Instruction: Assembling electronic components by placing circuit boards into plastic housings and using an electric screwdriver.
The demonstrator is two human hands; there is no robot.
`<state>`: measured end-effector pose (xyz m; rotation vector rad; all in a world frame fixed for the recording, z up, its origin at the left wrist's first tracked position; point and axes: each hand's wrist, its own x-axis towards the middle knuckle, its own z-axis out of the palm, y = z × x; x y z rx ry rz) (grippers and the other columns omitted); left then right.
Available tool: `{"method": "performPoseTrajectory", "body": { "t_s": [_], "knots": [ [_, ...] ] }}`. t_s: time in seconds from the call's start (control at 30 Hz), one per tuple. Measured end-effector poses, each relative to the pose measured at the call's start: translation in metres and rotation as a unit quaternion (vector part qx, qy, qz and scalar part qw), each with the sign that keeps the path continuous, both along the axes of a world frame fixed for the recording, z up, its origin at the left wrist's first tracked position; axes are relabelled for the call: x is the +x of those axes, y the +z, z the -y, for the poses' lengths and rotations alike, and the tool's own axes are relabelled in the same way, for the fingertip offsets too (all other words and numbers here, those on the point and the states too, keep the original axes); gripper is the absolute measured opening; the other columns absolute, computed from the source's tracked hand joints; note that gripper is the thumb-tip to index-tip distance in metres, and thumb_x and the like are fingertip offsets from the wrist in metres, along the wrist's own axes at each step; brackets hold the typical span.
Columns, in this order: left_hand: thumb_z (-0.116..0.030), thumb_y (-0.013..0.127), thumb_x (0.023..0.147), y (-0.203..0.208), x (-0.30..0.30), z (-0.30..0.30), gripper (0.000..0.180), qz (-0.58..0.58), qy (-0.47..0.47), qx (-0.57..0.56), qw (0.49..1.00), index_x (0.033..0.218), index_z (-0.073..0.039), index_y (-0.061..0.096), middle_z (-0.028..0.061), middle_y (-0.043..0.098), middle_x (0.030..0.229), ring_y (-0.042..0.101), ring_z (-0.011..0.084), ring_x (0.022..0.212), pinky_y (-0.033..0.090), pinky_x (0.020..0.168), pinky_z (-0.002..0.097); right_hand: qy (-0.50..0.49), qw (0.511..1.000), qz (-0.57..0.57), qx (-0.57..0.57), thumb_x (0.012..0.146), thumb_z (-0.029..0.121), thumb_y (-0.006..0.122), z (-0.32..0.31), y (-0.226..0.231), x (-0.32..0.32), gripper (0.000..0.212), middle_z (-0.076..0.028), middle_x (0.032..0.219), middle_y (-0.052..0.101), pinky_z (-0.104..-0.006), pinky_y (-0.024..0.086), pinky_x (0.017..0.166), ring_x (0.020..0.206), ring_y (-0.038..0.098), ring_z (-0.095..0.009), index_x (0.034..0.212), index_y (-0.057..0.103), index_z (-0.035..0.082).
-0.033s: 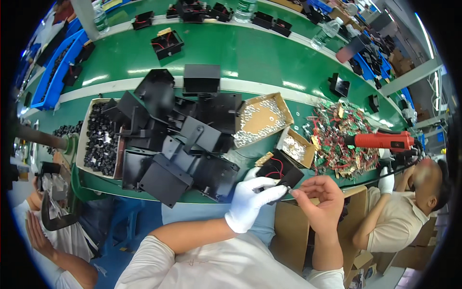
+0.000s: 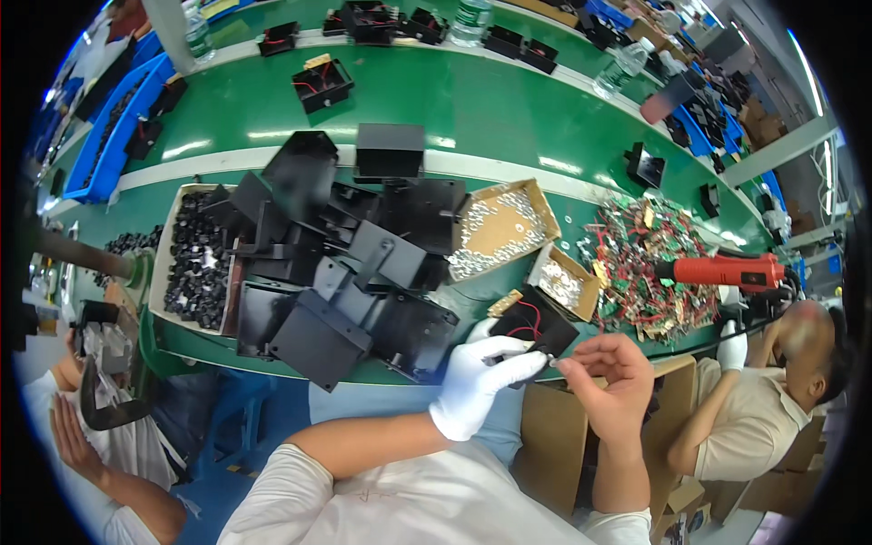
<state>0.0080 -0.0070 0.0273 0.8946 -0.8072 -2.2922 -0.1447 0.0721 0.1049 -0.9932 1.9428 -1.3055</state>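
Note:
My left hand [image 2: 489, 380], in a white glove, grips a small black box [image 2: 550, 329] by its near side. Red wires and a tan piece [image 2: 505, 303] show at the box's open side. My bare right hand [image 2: 610, 380] is closed in a pinch at the box's near edge, thumb against forefinger. A tiny shiny piece [image 2: 551, 360] shows at those fingertips, too small to name. Just beyond the box stands a small carton [image 2: 581, 298] of little metal parts. Left of my gloved hand lies a pile of black box shells [image 2: 320, 338].
A tray of black knobs [image 2: 193, 272] stands at left, and a carton of metal washers [image 2: 543, 202] behind. To the right are tangled wired circuit boards [image 2: 636, 282] and a red power screwdriver [image 2: 727, 270]. A co-worker [image 2: 763, 409] sits at right; another person's hand [image 2: 74, 440] shows at left.
The whole scene has shifted slightly to the right in the picture. Both hands keep the same hold at the box.

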Motion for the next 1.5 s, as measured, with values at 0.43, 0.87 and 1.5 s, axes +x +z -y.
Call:
{"method": "performPoseTrajectory", "body": {
  "t_s": [0.43,0.87,1.5],
  "knots": [
    [-0.013,0.068,0.098,0.001,-0.004,0.011,0.023,-0.156,0.047,0.152,0.975,0.112,0.004,0.074,0.0084,0.072,0.109,0.065,0.0151,0.098,0.048,0.090,0.0250,0.013,0.998,-0.022,-0.059,0.080,-0.007,0.079,0.057,0.016,-0.025,0.020,-0.006,0.086,0.074,-0.0191,0.050,0.069,0.072,0.063,-0.009,0.098,0.073,-0.002],
    [-0.010,0.058,0.102,-0.010,0.000,-0.004,0.022,-0.150,0.046,0.129,0.979,0.113,0.003,0.071,0.0101,0.073,0.113,0.065,0.0174,0.104,0.051,0.093,0.0283,0.168,0.968,-0.187,0.020,0.082,0.001,0.075,0.125,-0.001,-0.033,0.018,-0.008,0.088,0.073,-0.0278,0.051,0.069,0.072,0.061,-0.016,0.100,0.076,0.000],
    [-0.011,0.062,0.100,-0.047,-0.005,-0.014,0.024,-0.154,0.049,-0.073,0.984,0.117,-0.001,0.074,0.0049,0.075,0.115,0.066,0.0128,0.101,0.049,0.091,0.0238,0.251,0.859,-0.446,0.024,0.080,0.016,0.075,0.195,-0.067,-0.019,0.012,-0.010,0.082,0.073,-0.0421,0.053,0.072,0.074,0.067,-0.034,0.088,0.075,0.007]
  ]
}}
